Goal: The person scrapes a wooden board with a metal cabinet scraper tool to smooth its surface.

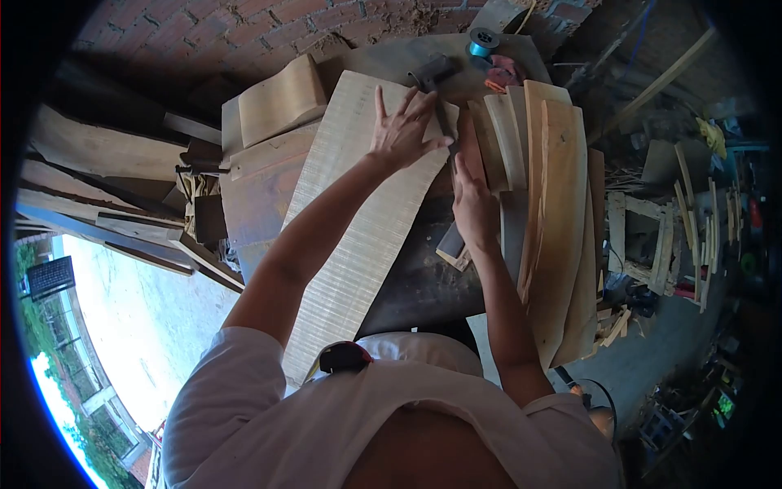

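Note:
A long pale wooden board point(358, 212) lies slanted across the bench, with fine lines running across its width. My left hand point(399, 134) rests on its upper part, fingers spread, thumb stretched toward the right edge. Along that edge runs a narrow dark bar point(445, 122), reaching up to a thicker dark block point(434, 72) at the board's far end. Beside the bar's lower end is my right hand point(475, 204), with the index finger pointing along it and the other fingers curled. What those fingers hold is hidden. A short wood offcut point(453, 246) lies just below my right hand.
Curved wooden planks point(558, 220) stand stacked at the right of the bench. At the back sit a spool of blue line point(482, 42) and a red cloth point(505, 72). A curved wood block point(281, 99) lies at back left, near a brick wall point(236, 37). More boards point(106, 138) are piled left.

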`<state>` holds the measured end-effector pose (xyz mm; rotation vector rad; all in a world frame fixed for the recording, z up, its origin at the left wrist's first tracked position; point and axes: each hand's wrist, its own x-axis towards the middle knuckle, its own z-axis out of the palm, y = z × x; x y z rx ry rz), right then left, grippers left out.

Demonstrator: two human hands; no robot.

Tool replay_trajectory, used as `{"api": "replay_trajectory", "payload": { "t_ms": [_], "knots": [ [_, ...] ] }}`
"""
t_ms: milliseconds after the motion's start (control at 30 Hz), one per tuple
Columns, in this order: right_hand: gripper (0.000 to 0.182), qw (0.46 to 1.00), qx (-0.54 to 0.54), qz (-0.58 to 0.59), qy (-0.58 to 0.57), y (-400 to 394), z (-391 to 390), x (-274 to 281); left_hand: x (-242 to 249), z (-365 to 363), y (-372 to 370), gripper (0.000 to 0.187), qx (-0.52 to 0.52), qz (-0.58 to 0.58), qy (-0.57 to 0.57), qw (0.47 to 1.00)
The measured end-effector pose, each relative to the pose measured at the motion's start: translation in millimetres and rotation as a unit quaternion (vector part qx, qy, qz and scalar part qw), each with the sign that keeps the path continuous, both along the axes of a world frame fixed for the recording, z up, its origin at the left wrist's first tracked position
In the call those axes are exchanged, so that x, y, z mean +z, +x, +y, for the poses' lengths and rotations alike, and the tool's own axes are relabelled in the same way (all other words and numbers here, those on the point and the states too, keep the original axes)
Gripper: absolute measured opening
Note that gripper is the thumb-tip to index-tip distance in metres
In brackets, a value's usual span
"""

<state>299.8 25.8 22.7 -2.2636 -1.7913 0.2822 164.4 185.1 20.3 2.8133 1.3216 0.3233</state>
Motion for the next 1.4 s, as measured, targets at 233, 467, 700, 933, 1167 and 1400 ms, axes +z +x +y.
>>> {"api": "replay_trajectory", "payload": {
  "t_ms": [233,467,700,933,1167,1400],
  "knots": [
    [0.049,0.998,-0.007,0.066,0.01,-7.1,-36.1,4.1,3.6,-39.4,-21.2,0.099,-0.032,0.018,-0.01,0.999],
    [0.057,1.0,0.011,0.013,0.01,21.8,2.9,-3.0,2.2,2.9,20.3,0.096,-0.024,0.006,-0.002,1.0],
    [0.052,0.988,0.05,0.08,0.118,3.6,-36.8,-10.1,20.6,-32.9,-25.4,0.091,-0.04,0.071,-0.003,0.997],
    [0.045,0.998,0.06,0.009,0.025,12.0,-21.3,1.7,7.9,-32.2,-20.3,0.093,-0.032,0.027,0.019,0.999],
    [0.048,0.998,0.052,0.035,0.003,-6.4,-1.8,15.9,14.7,-16.1,-36.9,0.094,-0.007,0.014,0.049,0.999],
    [0.062,0.992,0.123,0.007,-0.004,-9.1,-36.8,4.0,5.3,-64.8,-73.2,0.092,0.007,0.032,0.005,0.999]
  ]
}}
